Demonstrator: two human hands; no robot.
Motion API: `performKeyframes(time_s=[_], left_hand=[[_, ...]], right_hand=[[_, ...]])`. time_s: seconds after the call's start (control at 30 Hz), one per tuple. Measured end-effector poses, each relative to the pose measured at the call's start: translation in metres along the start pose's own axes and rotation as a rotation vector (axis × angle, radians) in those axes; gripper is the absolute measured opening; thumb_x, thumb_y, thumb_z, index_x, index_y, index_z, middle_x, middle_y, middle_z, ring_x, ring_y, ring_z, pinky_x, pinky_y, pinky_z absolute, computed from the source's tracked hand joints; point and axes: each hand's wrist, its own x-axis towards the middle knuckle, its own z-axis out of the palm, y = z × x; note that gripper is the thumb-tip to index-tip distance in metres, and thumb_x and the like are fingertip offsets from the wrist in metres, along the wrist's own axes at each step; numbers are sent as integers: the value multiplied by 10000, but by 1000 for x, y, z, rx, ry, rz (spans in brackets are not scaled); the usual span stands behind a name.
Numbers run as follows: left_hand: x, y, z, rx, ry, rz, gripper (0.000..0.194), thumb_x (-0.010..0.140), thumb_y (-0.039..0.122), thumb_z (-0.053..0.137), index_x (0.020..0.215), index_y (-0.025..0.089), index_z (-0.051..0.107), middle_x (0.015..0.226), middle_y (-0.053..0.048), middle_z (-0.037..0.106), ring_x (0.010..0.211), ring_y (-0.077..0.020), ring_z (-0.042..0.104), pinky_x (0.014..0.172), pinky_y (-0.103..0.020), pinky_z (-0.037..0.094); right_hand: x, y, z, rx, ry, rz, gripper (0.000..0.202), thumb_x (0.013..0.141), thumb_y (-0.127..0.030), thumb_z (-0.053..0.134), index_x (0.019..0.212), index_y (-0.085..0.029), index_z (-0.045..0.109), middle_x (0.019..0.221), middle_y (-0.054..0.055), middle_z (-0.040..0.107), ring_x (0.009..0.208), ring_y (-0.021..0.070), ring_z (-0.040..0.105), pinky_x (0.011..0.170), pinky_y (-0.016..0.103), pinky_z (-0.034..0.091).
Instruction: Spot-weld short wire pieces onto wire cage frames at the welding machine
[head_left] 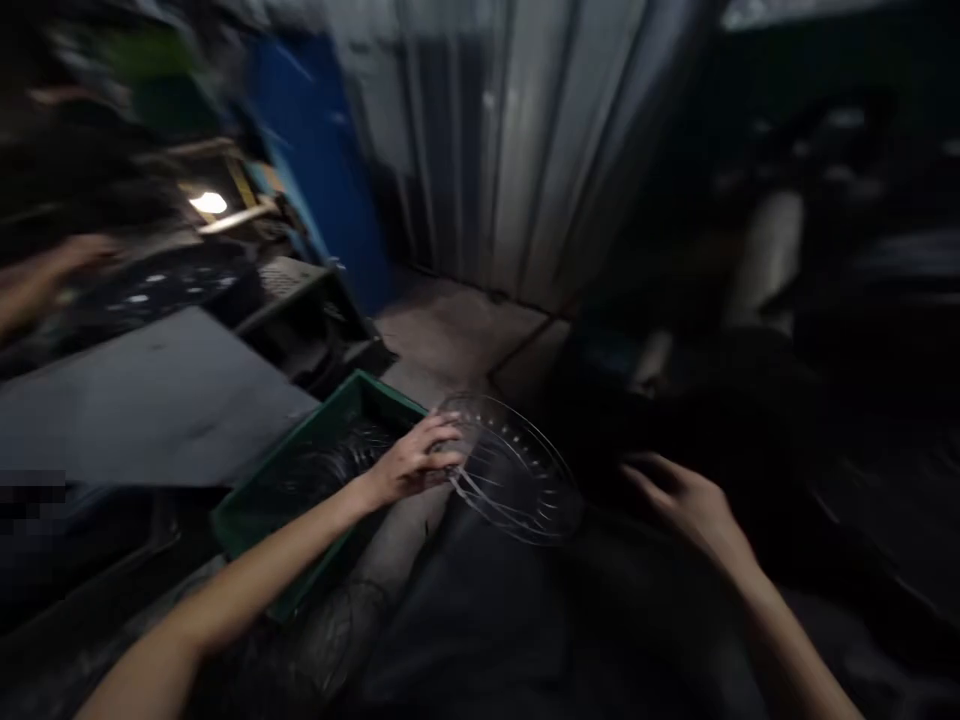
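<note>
A round wire guard (pixel 551 470) with thin metal rods hangs tilted in the middle of the head view. My left hand (pixel 416 460) has its fingers wrapped on the guard's left edge. Off to the right of the guard, my right hand (pixel 679 490) is apart from it, with its fingers spread and nothing in them. Below my left forearm and behind it sits a green crate (pixel 247 510) with several dark curved wire pieces inside. The picture is dark and blurred.
A grey board (pixel 150 400) lies left of the crate. Another person's hand (pixel 82 255) shows at the far left, near a dark container with small bright pieces. Behind stand a blue panel (pixel 322 160) and a corrugated metal wall (pixel 487 130). Dark blurred shapes fill the right.
</note>
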Motion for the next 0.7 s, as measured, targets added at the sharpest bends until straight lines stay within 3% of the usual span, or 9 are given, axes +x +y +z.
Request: performKeyframes(time_s=[0.1, 0.2, 0.37, 0.43, 0.53, 0.57, 0.63, 0.7], left_hand=[[-6, -28, 18, -27, -60, 51, 157, 826, 208, 632, 958, 291, 646, 1216, -52, 611, 1345, -232, 403, 1108, -607, 259], [-13, -30, 26, -29, -53, 89, 164, 828, 158, 615, 901, 303, 640, 1194, -17, 632, 1327, -212, 429, 1090, -615, 294], [-30, -41, 30, -77, -80, -68, 69, 822, 225, 629, 855, 285, 638, 1144, -16, 662, 1262, -212, 501, 1079, -599, 336], [-43, -52, 39, -126, 47, -170, 144, 755, 292, 712, 872, 268, 631, 1186, -39, 637, 1267, -235, 491, 1072, -576, 358], [-62, -62, 64, -274, 317, -489, 516, 641, 378, 799, 1086, 235, 581, 1305, -104, 544, 1289, -278, 455, 1018, -511, 435], [-65, -62, 75, -371, 331, -608, 599, 642, 396, 794, 1160, 215, 551, 1307, -127, 536, 1255, -283, 486, 973, -478, 476], [-65, -57, 97, -626, 241, -779, 645, 673, 406, 769, 1226, 179, 528, 1245, -155, 573, 1108, -257, 586, 860, -389, 532], [-54, -49, 116, -866, 176, -838, 651, 655, 391, 784, 1218, 164, 550, 1175, -157, 611, 932, -202, 635, 746, -305, 534]], right_hand=[[6, 9, 18, -22, -51, 134, 179, 844, -347, 586, 943, -245, 696, 918, 17, 719, 859, 223, 674, 792, 329, 515], [39, 11, 51, -88, -95, 98, 174, 847, -268, 566, 962, -241, 694, 951, 25, 724, 891, 217, 674, 817, 327, 502], [62, 20, 100, -103, -182, 56, 184, 843, -226, 562, 968, -232, 697, 914, 39, 729, 845, 201, 678, 756, 297, 504], [62, 25, 106, -90, -200, 84, 175, 830, -220, 577, 957, -225, 697, 903, 40, 728, 839, 198, 677, 747, 288, 500], [61, 29, 104, -75, -229, 169, 147, 814, -236, 597, 917, -220, 702, 894, 39, 727, 857, 209, 673, 755, 295, 494], [61, 29, 102, -75, -238, 198, 142, 810, -243, 601, 905, -218, 704, 890, 41, 727, 861, 217, 672, 758, 302, 493], [62, 29, 98, -70, -242, 238, 139, 802, -251, 606, 889, -218, 709, 884, 42, 727, 865, 224, 671, 766, 312, 491], [62, 28, 96, -54, -231, 255, 130, 792, -257, 612, 869, -224, 711, 873, 36, 727, 857, 219, 670, 777, 313, 491]])
